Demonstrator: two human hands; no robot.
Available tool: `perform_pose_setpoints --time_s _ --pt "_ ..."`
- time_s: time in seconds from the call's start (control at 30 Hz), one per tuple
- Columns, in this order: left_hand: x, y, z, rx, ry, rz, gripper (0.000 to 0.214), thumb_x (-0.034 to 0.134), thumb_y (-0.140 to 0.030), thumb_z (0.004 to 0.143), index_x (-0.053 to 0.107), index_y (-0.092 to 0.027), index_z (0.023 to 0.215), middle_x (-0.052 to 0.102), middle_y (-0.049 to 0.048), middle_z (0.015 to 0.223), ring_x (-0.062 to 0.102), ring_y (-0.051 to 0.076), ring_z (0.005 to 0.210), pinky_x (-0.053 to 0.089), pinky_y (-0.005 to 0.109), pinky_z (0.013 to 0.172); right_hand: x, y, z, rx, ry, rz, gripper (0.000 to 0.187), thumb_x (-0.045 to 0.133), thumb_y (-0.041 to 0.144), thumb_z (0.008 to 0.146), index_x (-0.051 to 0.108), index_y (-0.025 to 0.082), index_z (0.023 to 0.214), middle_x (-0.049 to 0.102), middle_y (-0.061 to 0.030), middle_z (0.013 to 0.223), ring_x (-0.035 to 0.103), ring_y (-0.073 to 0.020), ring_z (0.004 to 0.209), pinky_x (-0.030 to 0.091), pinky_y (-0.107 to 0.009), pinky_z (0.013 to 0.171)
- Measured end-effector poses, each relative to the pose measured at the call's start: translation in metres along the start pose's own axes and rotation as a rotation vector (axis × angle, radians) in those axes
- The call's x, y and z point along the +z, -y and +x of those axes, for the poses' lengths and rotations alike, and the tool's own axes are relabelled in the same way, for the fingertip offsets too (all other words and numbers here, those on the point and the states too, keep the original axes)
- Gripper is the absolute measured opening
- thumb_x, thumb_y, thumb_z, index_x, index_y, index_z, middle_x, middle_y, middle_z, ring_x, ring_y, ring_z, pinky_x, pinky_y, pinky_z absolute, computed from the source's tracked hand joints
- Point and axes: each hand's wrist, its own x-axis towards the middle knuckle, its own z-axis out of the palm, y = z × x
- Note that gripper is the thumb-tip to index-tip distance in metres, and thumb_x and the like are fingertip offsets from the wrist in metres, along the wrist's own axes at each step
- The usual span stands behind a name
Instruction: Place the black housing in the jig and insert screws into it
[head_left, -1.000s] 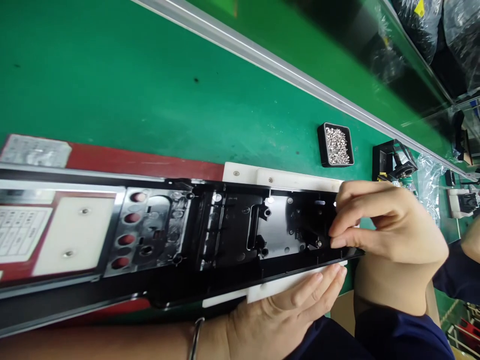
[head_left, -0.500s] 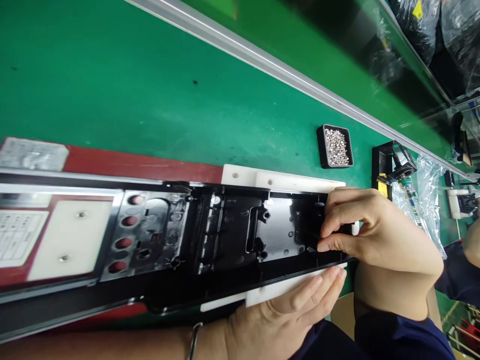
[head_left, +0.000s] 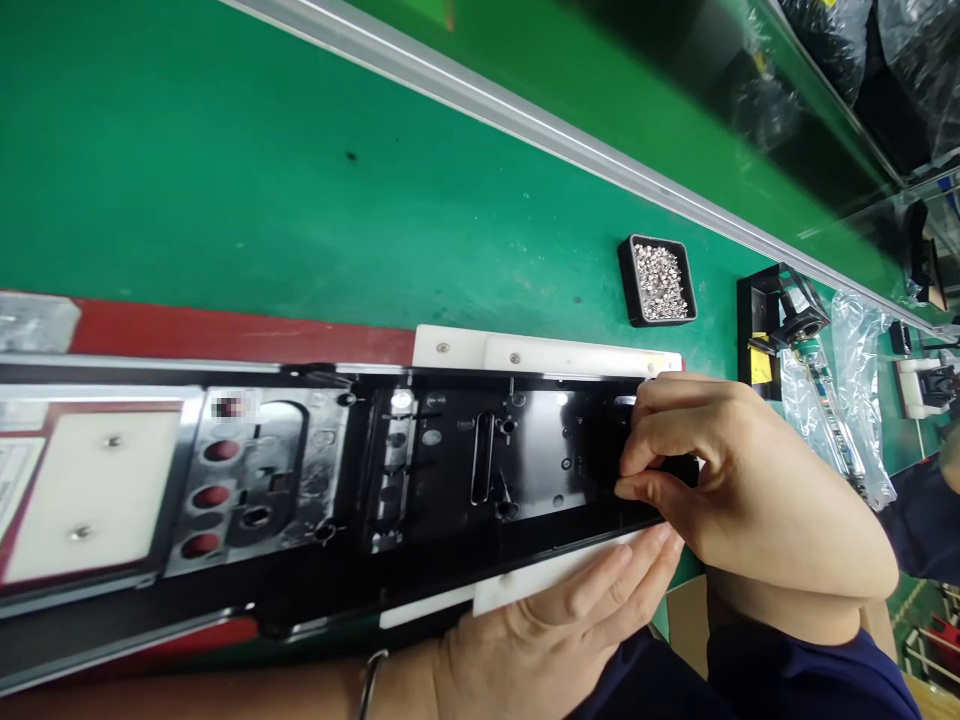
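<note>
Black panel [head_left: 480, 470] on white jig [head_left: 540, 355] atop green belt [head_left: 300, 200], pinched at end by right hand [head_left: 750, 480], left hand [head_left: 570, 620] flat w/ open fingers on near edge; could slip & scratch if pushed crooked.

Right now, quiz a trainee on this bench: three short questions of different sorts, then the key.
1. True or false: the small black tray of silver screws lies on the green table.
2. Which hand pinches at the end of the long black panel? A) right hand B) left hand
3. Fill in: the left hand rests flat against the ___ fixture block at the panel's near edge.

Key: 1 true; 2 A; 3 white.
</note>
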Motion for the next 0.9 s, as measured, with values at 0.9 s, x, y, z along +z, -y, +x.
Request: perform_pose_setpoints --time_s 0.9 --pt "-0.001 0.001 -0.004 0.024 0.070 -0.039 0.057 0.022 -0.020 0.096 0.037 -0.020 0.151 0.034 -0.0060 0.156 0.039 -0.001 0.135 0.029 0.011 0.113 -0.012 -0.027 0.020 0.004 -0.088 0.280 0.015 0.081 0.007 0.080 0.069 0.008 0.072 0.059 0.0014 0.073 0.049 -0.0016 0.061 0.040 -0.007 0.056"
